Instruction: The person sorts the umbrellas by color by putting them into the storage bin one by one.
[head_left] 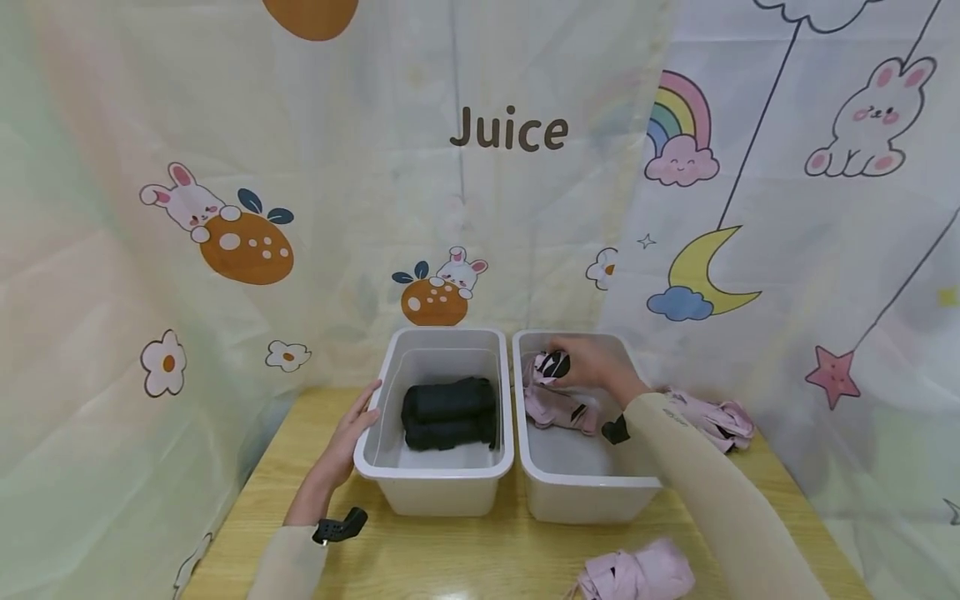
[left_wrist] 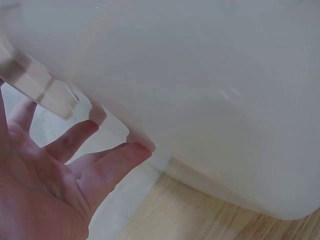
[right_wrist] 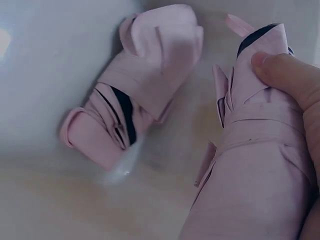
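My right hand (head_left: 592,363) grips a rolled pink folding umbrella (right_wrist: 255,145) inside the right white bin (head_left: 585,481), thumb pressed near its dark-edged end. Beside it, a second pink umbrella (right_wrist: 140,85) lies on the bin's floor, wrapped with its strap. My left hand (head_left: 348,437) rests against the left side of the left white bin (head_left: 435,473). Its spread fingertips (left_wrist: 142,145) touch the outer wall below the rim in the left wrist view. Inside that bin, black rolled bundles (head_left: 450,412) lie side by side.
One more pink umbrella (head_left: 637,573) lies on the wooden table (head_left: 420,558) at the front right. Other pink bundles (head_left: 712,419) lie right of the bins, partly behind my right sleeve. A printed curtain (head_left: 360,167) hangs behind and around the table.
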